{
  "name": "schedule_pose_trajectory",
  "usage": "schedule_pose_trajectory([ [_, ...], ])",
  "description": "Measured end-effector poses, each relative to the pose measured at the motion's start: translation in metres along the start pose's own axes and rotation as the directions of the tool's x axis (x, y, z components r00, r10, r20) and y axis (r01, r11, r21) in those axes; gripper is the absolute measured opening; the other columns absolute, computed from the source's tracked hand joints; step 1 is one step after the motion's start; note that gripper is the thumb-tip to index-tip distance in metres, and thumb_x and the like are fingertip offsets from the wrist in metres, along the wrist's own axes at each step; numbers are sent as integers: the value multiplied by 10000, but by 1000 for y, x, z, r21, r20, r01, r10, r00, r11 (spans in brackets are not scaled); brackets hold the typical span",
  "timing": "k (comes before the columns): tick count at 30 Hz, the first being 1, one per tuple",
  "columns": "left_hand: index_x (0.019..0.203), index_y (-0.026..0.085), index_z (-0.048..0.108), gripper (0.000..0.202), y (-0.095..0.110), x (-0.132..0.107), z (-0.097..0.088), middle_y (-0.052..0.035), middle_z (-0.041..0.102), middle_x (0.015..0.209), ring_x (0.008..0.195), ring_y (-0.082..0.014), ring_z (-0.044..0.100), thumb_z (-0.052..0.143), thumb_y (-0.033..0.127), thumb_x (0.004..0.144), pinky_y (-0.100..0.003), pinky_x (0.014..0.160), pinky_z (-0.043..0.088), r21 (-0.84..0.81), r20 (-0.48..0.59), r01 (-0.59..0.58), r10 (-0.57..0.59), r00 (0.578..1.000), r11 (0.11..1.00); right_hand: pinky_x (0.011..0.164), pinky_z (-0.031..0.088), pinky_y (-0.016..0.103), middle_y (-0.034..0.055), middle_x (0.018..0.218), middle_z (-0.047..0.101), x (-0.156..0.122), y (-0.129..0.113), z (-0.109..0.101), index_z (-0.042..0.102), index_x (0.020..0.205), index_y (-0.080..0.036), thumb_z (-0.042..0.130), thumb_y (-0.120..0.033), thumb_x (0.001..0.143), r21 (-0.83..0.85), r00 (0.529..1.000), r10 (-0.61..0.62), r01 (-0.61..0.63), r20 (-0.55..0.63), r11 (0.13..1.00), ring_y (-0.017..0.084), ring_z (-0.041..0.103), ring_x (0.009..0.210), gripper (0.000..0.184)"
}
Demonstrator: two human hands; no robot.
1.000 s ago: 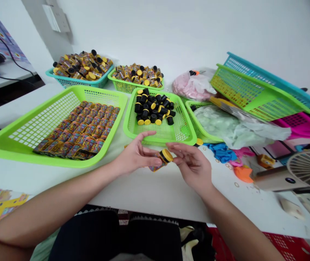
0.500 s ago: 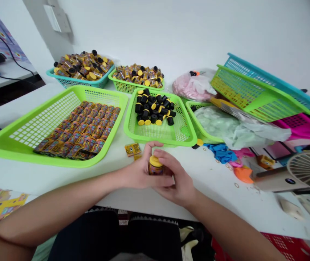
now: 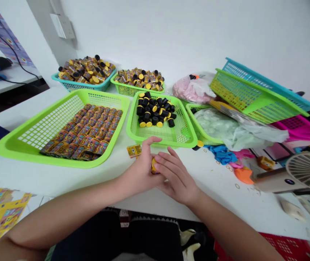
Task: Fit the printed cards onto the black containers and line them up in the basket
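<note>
Close above the front of the table, a small yellow-capped canister (image 3: 154, 166) with a printed label sits between my two hands, mostly covered by fingers. My left hand (image 3: 139, 170) is closed around it from the left, its index finger curved up above the cap. From the right, my right hand (image 3: 177, 177) wraps its fingers over the front and top of the canister. Small yellow printed labels (image 3: 133, 150) lie on the table just behind my left hand. Past my hands stands a green basket (image 3: 166, 139) of black canisters with yellow caps (image 3: 155, 110).
To the left, a large green basket (image 3: 48, 159) holds rows of labelled canisters. Two baskets (image 3: 82, 85) heaped with labelled canisters stand by the wall. On the right are plastic bags (image 3: 217, 125), stacked baskets (image 3: 266, 108), blue scraps (image 3: 221, 154) and a fan (image 3: 309, 170).
The canister has tipped so its yellow cap no longer faces up plainly. My right fingers have moved over it and cover more of it. The camera view has shifted slightly.
</note>
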State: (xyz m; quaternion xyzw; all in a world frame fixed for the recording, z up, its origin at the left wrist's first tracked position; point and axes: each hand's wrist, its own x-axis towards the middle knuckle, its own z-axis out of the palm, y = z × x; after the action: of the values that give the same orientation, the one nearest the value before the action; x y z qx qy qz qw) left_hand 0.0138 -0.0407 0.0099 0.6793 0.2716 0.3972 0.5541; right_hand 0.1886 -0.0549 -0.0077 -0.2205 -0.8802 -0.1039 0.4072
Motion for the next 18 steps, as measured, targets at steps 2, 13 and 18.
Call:
schedule_pose_trajectory([
  [2, 1334, 223, 173, 727, 6, -2, -2, 39, 562, 820, 667, -116, 596, 637, 106, 787, -226, 586, 456, 58, -17, -49, 50, 999, 997, 1114, 462, 574, 107, 1235, 680, 1, 3, -1, 521, 1375, -219, 640, -262, 912, -64, 998, -14, 11, -55, 998, 262, 568, 1281, 480],
  [13, 1030, 218, 643, 162, 68, -87, -80, -19, 704, 1012, 884, -138, 664, 675, 272, 881, -252, 815, 526, 600, -267, 24, 172, 948, 799, 1025, 532, 445, 87, 1146, 673, 65, -20, 26, 452, 1409, -246, 759, -302, 804, 201, 999, 28, -18, -46, 979, 238, 620, 1126, 681],
  [18, 979, 198, 728, 302, 80, -95, -157, -58, 722, 1050, 909, -198, 673, 713, 450, 814, -283, 784, 528, 724, -453, 320, 72, 888, 611, 969, 541, 387, 115, 1275, 607, 121, -1, 77, 554, 1284, -213, 525, -298, 958, 341, 914, 316, -390, 254, 855, 213, 594, 1183, 338],
])
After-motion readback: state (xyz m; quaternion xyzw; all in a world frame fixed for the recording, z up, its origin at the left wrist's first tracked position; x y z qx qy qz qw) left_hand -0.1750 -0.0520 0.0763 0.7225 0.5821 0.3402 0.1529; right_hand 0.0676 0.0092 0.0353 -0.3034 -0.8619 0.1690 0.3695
